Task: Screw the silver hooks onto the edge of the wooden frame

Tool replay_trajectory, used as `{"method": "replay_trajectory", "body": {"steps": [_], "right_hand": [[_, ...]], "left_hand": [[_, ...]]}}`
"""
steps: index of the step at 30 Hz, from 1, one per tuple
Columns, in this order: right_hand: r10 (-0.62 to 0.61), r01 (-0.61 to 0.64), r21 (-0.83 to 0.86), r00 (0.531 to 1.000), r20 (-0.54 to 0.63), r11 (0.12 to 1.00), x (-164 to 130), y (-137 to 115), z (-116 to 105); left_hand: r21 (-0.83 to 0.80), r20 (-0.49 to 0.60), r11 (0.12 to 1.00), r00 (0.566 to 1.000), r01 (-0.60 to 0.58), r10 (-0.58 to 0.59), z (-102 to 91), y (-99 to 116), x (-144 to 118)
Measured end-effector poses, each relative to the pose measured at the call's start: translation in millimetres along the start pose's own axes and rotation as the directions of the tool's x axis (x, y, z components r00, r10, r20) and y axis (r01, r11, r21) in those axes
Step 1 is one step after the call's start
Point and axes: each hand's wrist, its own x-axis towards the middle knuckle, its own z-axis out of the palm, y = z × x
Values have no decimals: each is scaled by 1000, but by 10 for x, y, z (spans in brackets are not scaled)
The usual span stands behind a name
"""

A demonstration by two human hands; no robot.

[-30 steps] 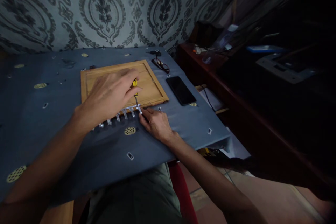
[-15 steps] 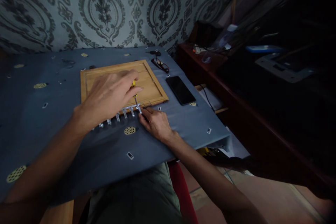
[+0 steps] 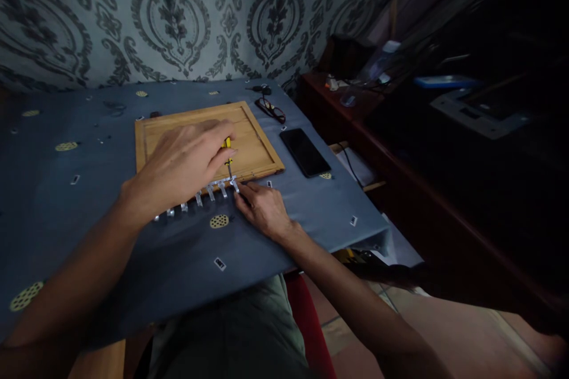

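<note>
My left hand point(image 3: 186, 154) is closed around the yellow handle of a screwdriver point(image 3: 228, 143). Its thin shaft points down onto the right end of a silver hook rack point(image 3: 210, 191). Several metal hooks hang from this strip, which lies along the near edge of a framed wooden board point(image 3: 244, 148). My right hand point(image 3: 262, 207) pinches the rack's rightmost hook with thumb and fingers. Part of the board and of the rack is hidden beneath my left hand and wrist.
Right of the board lie a black phone point(image 3: 305, 153) and dark-framed glasses point(image 3: 270, 109), with a key-like dark item point(image 3: 262, 89) behind them. Scissors point(image 3: 114, 108) rest at the back left. A dark red cabinet point(image 3: 400, 172) stands beside the table on the right.
The yellow handle shows a little more between my left fingers and thumb. Both hands stay in place at the rack, and the whole view shifts very slightly.
</note>
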Motion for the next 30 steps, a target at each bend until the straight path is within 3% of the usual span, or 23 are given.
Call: {"method": "replay_trajectory", "body": {"steps": [9,13,23,30], "right_hand": [[-2,2,0,1000,-17,1000,-7,7,19],[-5,5,-4,1000,-25,1000,-9,15,27],[10,-10,-5,1000,5,1000,-11,8,5],[12,-12,0,1000,-1,1000,-9,-2,-10]], "left_hand": [[18,17,999,998,52,-52,-8,53,38],[-27,49,1000,999,14,-13,-13,48,21],[-35,-30,998,998,47,-48,29,28,27],[-20,-8,996,996,85,-85,14,69,55]]}}
